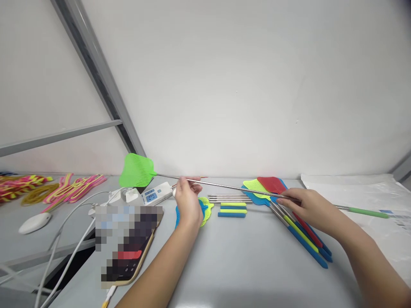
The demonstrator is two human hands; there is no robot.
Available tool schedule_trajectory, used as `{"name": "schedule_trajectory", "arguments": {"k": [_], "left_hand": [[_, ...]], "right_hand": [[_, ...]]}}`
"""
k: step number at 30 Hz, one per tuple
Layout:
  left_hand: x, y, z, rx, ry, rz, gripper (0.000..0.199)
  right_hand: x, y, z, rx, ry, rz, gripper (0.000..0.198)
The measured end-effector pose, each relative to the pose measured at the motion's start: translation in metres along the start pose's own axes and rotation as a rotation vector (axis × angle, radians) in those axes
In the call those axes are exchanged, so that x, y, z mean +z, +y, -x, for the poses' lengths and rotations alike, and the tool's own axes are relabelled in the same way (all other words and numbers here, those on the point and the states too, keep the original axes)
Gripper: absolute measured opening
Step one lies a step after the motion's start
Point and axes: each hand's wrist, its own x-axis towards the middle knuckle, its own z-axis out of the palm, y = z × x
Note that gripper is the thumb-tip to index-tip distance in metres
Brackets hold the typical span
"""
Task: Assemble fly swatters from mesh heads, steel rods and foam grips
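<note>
Across the table stretches a fly swatter with a bright green head on the left, a thin metal rod and a green handle at the right. My left hand pinches its rod nearer the head. Further right, my right hand is closed on the same rod near the handle. Below my left hand lie blue and yellow swatter heads, partly covered by it. Several bare metal rods lie in the middle, above yellow and blue handle grips. Red, blue and yellow fly swatters lie fanned out beside my right hand.
A phone with a cable lies at the left, near a white power strip with plugs. Pink and yellow cords and a white mouse-like object lie further left. White plastic packaging covers the right side. A wall stands behind.
</note>
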Motion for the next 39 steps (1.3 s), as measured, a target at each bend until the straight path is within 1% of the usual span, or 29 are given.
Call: {"name": "schedule_trajectory", "arguments": {"k": [2,4,6,8,10,12,14,16,18,20,23,29,34,39], "left_hand": [[0.003,-0.007,0.016,-0.027,-0.107,-0.089,0.033],[0.006,-0.014,0.035,-0.086,-0.227,-0.185,0.034],[0.007,-0.019,0.055,-0.139,-0.388,-0.28,0.038],[0.009,-0.023,0.072,-0.193,-0.527,-0.311,0.037],[0.01,-0.025,0.084,-0.283,-0.572,-0.252,0.037],[0.01,-0.026,0.087,-0.335,-0.553,-0.178,0.039],[0.009,-0.026,0.083,-0.333,-0.492,-0.119,0.041],[0.008,-0.026,0.073,-0.323,-0.371,-0.043,0.041],[0.006,-0.024,0.062,-0.32,-0.232,0.039,0.04],[0.005,-0.022,0.056,-0.297,-0.157,0.078,0.04],[0.005,-0.019,0.054,-0.272,-0.167,0.059,0.043],[0.007,-0.015,0.056,-0.275,-0.181,0.053,0.042],[0.007,-0.009,0.046,-0.232,-0.121,0.128,0.044],[0.008,-0.01,0.041,-0.222,-0.069,0.119,0.038]], "right_hand": [[0.002,-0.004,-0.001,-0.017,0.021,0.022,0.046],[0.006,-0.008,-0.002,-0.039,0.05,0.052,0.046],[0.01,-0.013,-0.003,-0.065,0.098,0.097,0.045],[0.014,-0.019,-0.004,-0.102,0.14,0.139,0.044],[0.016,-0.023,-0.005,-0.142,0.15,0.165,0.044],[0.017,-0.022,-0.005,-0.159,0.157,0.181,0.045],[0.014,-0.015,-0.005,-0.131,0.181,0.196,0.046],[0.009,-0.004,-0.004,-0.078,0.194,0.203,0.045],[0.004,0.008,-0.003,-0.054,0.181,0.214,0.046],[0.001,0.015,-0.003,-0.046,0.176,0.206,0.047],[0.001,0.017,-0.003,-0.043,0.164,0.2,0.047],[0.005,0.017,-0.005,-0.011,0.143,0.192,0.047],[0.002,0.02,-0.004,0.007,0.163,0.189,0.048],[0.003,0.017,-0.004,0.014,0.172,0.203,0.048]]}}
